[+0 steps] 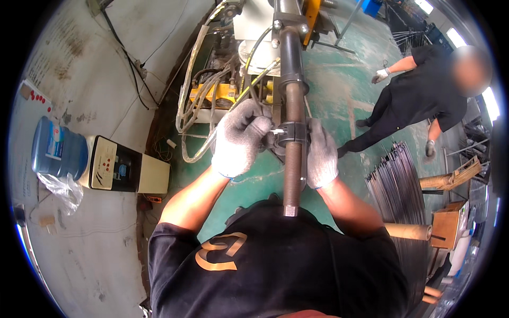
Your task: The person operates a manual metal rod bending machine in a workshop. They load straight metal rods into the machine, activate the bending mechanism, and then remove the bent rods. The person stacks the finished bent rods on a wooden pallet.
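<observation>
So we've got the threaded rod [292,159] running straight out ahead of us from the machine [249,47], with a collar [295,133] clamped around it. Our left hand [238,139] sits on the collar's left side, our right hand [321,155] on its right. Off to our left a water dispenser [114,164] stands by the wall. To the right, a bundle of rods [397,185] lies on the floor, and another person [419,100] stands beyond it.

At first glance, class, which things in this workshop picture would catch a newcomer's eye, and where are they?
In the centre, a long threaded rod runs up into a machine, with the gloved left hand and right hand at a dark collar around it. A water dispenser lies at left; another person stands upper right.
</observation>
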The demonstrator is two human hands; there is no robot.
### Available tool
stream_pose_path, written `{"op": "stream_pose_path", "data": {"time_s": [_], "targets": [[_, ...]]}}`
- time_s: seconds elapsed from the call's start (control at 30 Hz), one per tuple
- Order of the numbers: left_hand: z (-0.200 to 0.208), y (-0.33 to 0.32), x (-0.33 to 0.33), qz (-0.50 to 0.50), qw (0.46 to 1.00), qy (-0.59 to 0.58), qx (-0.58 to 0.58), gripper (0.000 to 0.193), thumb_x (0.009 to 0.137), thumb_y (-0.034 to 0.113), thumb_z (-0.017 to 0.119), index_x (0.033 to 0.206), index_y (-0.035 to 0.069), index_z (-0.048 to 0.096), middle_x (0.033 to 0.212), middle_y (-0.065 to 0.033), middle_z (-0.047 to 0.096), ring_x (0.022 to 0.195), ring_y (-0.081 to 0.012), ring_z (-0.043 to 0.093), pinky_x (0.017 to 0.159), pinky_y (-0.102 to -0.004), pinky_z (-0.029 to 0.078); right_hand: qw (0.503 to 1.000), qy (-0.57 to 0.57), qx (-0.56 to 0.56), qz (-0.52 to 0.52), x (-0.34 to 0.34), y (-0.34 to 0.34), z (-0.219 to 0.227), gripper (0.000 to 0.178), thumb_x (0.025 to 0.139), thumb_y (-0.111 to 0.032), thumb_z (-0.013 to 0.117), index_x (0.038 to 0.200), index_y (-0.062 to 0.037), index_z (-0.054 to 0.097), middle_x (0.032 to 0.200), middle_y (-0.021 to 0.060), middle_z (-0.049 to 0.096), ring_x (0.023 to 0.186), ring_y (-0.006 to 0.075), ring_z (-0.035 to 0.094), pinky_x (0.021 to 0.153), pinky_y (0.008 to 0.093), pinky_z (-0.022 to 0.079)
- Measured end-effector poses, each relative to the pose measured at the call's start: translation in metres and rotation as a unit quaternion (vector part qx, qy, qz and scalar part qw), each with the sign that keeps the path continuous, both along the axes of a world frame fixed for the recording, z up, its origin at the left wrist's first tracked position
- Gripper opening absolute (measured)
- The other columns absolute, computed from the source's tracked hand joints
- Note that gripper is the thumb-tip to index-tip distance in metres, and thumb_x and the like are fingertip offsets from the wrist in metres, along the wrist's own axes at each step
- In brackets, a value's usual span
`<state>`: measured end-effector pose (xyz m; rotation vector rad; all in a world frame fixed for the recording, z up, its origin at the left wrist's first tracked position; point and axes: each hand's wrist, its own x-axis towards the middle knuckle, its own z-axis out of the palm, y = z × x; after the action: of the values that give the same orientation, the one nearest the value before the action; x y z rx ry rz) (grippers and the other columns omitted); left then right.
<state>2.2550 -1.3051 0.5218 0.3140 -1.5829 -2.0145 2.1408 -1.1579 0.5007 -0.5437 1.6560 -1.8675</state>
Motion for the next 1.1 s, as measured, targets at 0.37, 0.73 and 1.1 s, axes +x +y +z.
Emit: {"op": "stream_pose_path", "data": {"time_s": [0.37, 0.73, 1.1], "targets": [[0.0, -0.007, -0.006, -0.061, 0.998, 0.01, -0.015, 0.005, 0.091, 0.001, 0.056, 0.086, 0.0, 0.055, 0.069, -0.0036, 0.057, 0.056, -0.0081, 0.054, 0.051, -0.0233, 0.045, 0.963, 0.266, 0.042, -0.035, 0.01, -0.003, 0.0, 0.045, 0.074, -0.031, 0.075, 0.101, -0.0048, 0.051, 0.09, 0.0134, 0.06, 0.086, 0.0359, 0.06, 0.076, 0.046, 0.048], [0.039, -0.013, -0.032, 0.123, 0.956, 0.022, -0.264, 0.016, 0.095, 0.013, 0.054, 0.093, 0.0, 0.061, 0.069, -0.0053, 0.056, 0.06, -0.0095, 0.051, 0.057, -0.0268, 0.045, 0.978, -0.192, -0.083, 0.013, 0.008, -0.005, 0.031, 0.038, 0.092, -0.034, 0.06, 0.112, -0.0027, 0.054, 0.093, 0.0089, 0.061, 0.077, 0.0221, 0.064, 0.066, 0.0345, 0.056], [0.073, -0.042, -0.082, 0.247, 0.879, 0.016, -0.408, 0.017, 0.092, 0.013, 0.057, 0.093, -0.002, 0.065, 0.08, -0.0141, 0.066, 0.068, -0.0193, 0.06, 0.07, -0.0311, 0.048, 0.953, -0.272, -0.121, 0.05, -0.015, -0.037, 0.016, 0.04, 0.094, -0.047, 0.055, 0.099, -0.0074, 0.057, 0.078, 0.0051, 0.06, 0.062, 0.018, 0.062, 0.053, 0.0351, 0.057]]}}
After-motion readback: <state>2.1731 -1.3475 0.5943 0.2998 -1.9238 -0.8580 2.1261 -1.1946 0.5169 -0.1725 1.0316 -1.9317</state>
